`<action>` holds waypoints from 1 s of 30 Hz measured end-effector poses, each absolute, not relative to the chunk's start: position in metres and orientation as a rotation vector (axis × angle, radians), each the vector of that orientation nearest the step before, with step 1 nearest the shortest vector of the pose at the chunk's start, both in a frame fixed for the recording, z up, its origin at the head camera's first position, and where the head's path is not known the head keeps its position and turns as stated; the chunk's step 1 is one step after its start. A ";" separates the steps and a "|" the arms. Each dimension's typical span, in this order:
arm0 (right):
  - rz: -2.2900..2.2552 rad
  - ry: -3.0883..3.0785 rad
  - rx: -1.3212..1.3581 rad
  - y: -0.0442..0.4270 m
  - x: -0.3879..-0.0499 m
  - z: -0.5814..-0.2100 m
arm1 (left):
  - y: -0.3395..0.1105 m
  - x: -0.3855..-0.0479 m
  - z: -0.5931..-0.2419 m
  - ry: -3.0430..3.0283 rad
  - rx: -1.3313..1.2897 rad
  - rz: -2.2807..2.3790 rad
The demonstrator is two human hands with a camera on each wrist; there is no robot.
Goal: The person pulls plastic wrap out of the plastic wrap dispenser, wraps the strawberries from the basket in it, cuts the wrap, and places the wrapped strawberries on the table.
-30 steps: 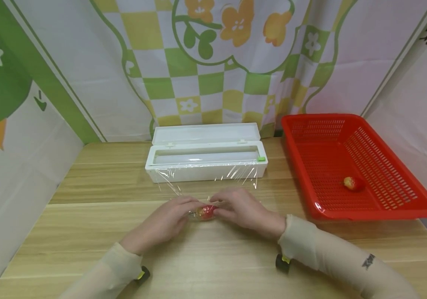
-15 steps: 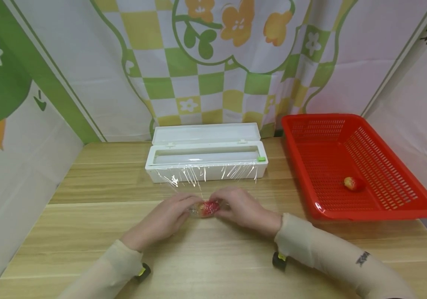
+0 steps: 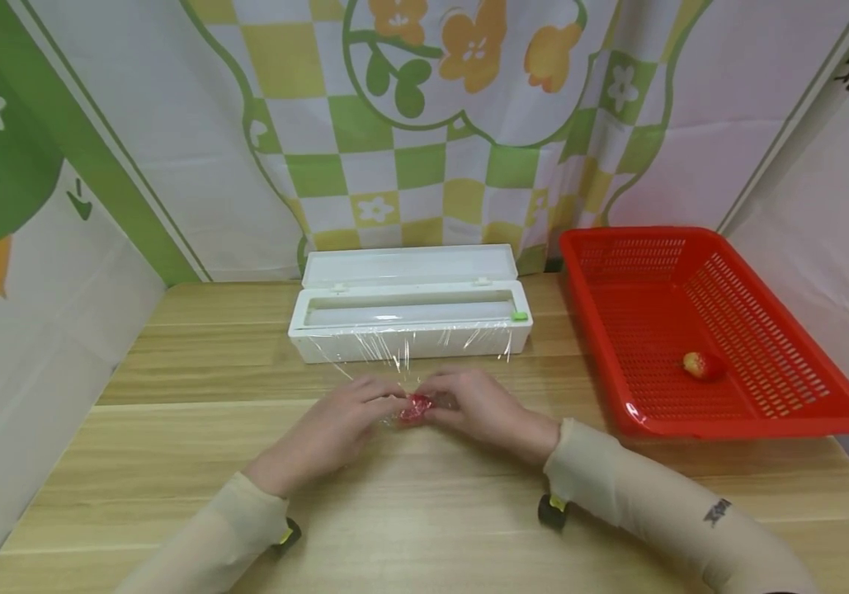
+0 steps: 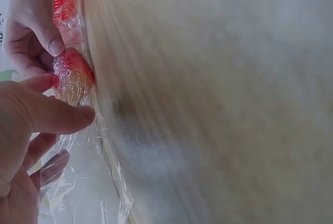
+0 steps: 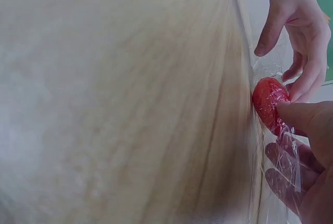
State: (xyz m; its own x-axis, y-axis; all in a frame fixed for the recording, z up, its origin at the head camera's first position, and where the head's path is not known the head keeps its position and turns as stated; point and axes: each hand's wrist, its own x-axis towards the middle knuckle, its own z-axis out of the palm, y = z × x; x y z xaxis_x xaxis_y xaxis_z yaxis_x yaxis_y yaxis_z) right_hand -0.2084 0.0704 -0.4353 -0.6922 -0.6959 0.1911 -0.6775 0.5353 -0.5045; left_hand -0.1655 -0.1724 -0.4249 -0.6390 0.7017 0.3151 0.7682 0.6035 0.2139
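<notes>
In front of the wrap box, a red-and-yellow fruit (image 3: 416,408) lies low over the table, wrapped in clear plastic film (image 4: 86,174). My right hand (image 3: 485,412) pinches its red end; in the right wrist view the thumb presses on the skin, with other fingers seen through crumpled film. At the yellow end, my left hand (image 3: 341,422) touches fruit and film with its fingers, the thumb held apart from them in the right wrist view. Film stretches from the white wrap box (image 3: 412,345), whose lid stands raised and which has a green slider (image 3: 519,316).
A red plastic basket (image 3: 758,426) stands on the right with a second red-and-yellow fruit (image 3: 701,365) inside. The wooden table (image 3: 424,528) reaches back to a patterned curtain (image 3: 424,165), with printed cloth at both sides.
The fruit has turned between my hands, so mostly red shows now in the head view. Both hands have shifted slightly toward the box, and the stretched film creases differently.
</notes>
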 end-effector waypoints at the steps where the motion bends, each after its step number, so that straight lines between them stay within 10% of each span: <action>1: -0.871 2.725 -1.226 0.070 -0.209 -0.435 | -0.173 -0.165 -0.425 -2.640 -1.214 -0.495; 30: -0.747 2.891 -1.260 0.066 -0.211 -0.435 | -0.173 -0.177 -0.418 -2.862 -1.114 -0.550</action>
State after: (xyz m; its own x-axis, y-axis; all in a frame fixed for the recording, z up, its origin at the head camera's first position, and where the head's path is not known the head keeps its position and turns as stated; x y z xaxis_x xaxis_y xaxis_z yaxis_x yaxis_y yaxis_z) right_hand -0.2106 0.0661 -0.4346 -0.6933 -0.6692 0.2673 -0.7150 0.5923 -0.3714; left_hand -0.1775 -0.1732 -0.4180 -0.7450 0.6510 0.1456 0.6586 0.6832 0.3154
